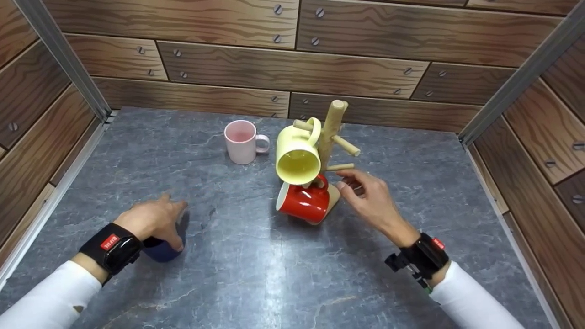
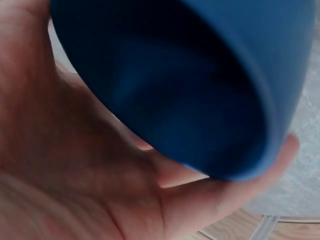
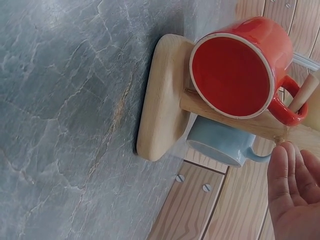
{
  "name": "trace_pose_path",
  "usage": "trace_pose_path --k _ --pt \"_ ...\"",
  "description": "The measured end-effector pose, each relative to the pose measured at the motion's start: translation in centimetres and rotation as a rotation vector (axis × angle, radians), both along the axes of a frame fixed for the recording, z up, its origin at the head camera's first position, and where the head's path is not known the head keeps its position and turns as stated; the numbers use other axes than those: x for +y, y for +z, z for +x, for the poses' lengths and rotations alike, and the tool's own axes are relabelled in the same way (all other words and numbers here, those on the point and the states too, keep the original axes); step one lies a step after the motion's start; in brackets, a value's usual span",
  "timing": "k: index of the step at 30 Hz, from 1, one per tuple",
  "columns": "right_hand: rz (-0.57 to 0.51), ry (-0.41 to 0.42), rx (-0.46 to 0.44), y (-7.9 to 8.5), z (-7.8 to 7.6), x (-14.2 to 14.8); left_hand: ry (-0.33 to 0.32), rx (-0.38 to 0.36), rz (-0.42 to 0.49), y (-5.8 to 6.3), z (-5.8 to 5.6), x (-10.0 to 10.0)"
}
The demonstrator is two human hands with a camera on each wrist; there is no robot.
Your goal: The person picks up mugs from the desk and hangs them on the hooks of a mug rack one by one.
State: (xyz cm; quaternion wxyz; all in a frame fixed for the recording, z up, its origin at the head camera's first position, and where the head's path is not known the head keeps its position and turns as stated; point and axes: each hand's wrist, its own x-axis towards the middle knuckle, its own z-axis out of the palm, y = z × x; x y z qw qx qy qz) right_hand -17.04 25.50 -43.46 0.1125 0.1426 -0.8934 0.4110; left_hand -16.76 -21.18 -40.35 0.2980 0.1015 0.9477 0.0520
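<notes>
At the front left, my left hand [image 1: 153, 219] grips a dark blue mug [image 1: 163, 252], thumb on the near side and fingers round the far side. The left wrist view looks into the hollow of this mug [image 2: 287, 65]; no handle shows. My right hand [image 1: 369, 198] is beside a wooden mug tree [image 1: 332, 125], fingertips right at the end of a low peg [image 1: 342, 167]. A yellow mug [image 1: 299, 153] hangs on an upper peg, its mouth toward me. Below it a red mug [image 1: 304, 203] lies sideways on another peg, mouth to the right.
A pink mug [image 1: 241, 145] stands upright left of the mug tree, handle to the right. A light blue mug [image 3: 222, 142] shows behind the post in the right wrist view. Wood-patterned walls [image 1: 228, 68] enclose the grey marbled table [image 1: 228, 274] at the back and sides.
</notes>
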Motion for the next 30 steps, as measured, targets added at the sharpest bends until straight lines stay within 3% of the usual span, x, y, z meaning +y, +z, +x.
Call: trace_pose_path --k 4,7,14,18,22,24,30 --pt "0.000 -0.004 0.004 0.1 -0.2 -0.1 0.011 -0.029 0.009 0.1 -0.4 0.1" --pt "0.007 -0.003 0.001 0.0 -0.3 -0.1 -0.019 0.006 0.025 0.0 -0.8 0.7" --pt "0.021 0.002 -0.021 -0.1 -0.3 -0.2 -0.140 0.205 0.153 -0.7 -1.8 2.6" --pt "0.023 -0.005 -0.024 -0.3 -0.3 -0.1 -0.152 0.306 0.269 -1.6 -2.2 3.6" --pt "0.028 -0.013 -0.027 -0.4 -0.2 -0.1 -0.097 0.413 0.414 -3.2 -2.1 4.3" --pt "0.031 -0.018 -0.034 -0.4 -0.2 0.0 -0.048 0.472 0.431 -3.8 -1.9 4.7" --pt "0.026 -0.022 -0.023 -0.5 -0.2 0.2 0.092 0.551 0.277 -4.4 -1.2 5.7"
